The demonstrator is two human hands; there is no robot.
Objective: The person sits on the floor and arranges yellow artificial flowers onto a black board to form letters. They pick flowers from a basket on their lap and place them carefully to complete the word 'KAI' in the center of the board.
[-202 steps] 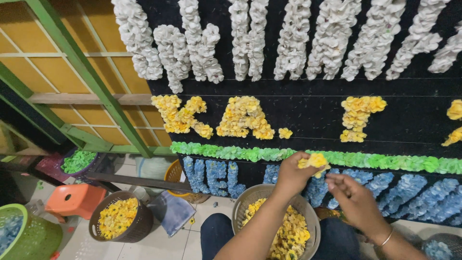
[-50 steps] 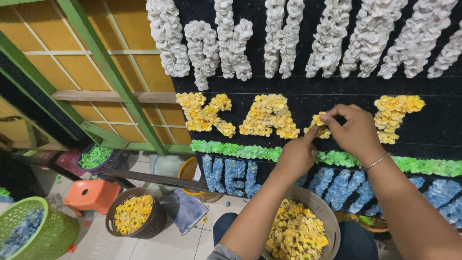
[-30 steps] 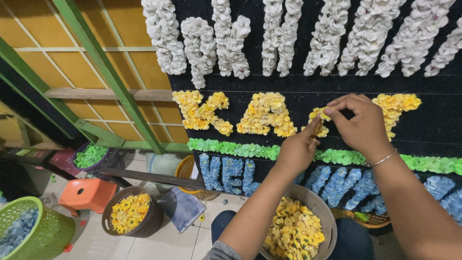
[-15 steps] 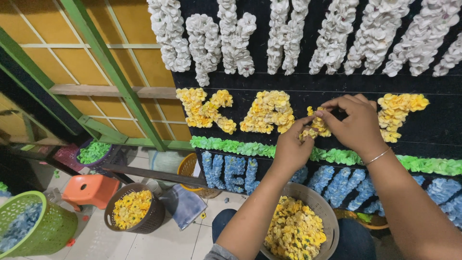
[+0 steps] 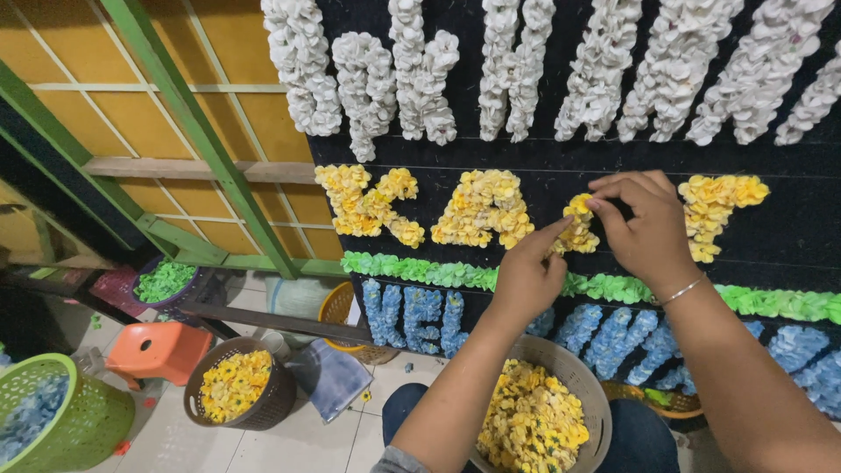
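Presently, both hands work at a small cluster of yellow paper flowers [image 5: 578, 223] pinned on a black upright foam board [image 5: 788, 219]. The cluster's long axis runs roughly vertical, slightly tilted, top near the right fingertips and lower end by the left index finger. It sits between a finished yellow flower shape [image 5: 482, 208] to its left and another yellow column [image 5: 714, 210] to its right, above a horizontal band of green paper flowers [image 5: 438, 273].

The right hand [image 5: 648, 223] has thumb and fingers pressed together, pinching the cluster's upper flower. The left hand [image 5: 528, 276] is loosely curled, its index finger extended and touching the cluster's lower edge.

The flowers look crumpled, ruffled, bright yellow with orange tints.

White flower columns [image 5: 420, 79] fill the board's top; blue flower shapes [image 5: 420, 315] lie beneath the green band. A grey round basket of yellow flowers [image 5: 591, 403] rests on the person's lap. On the tiled floor [image 5: 289, 447] stand a dark basket of yellow flowers [image 5: 272, 407], an orange plastic stool [image 5: 162, 350] and a green basket of blue flowers [image 5: 88, 429]. A green-framed lattice [image 5: 184, 123] backs amber panels.
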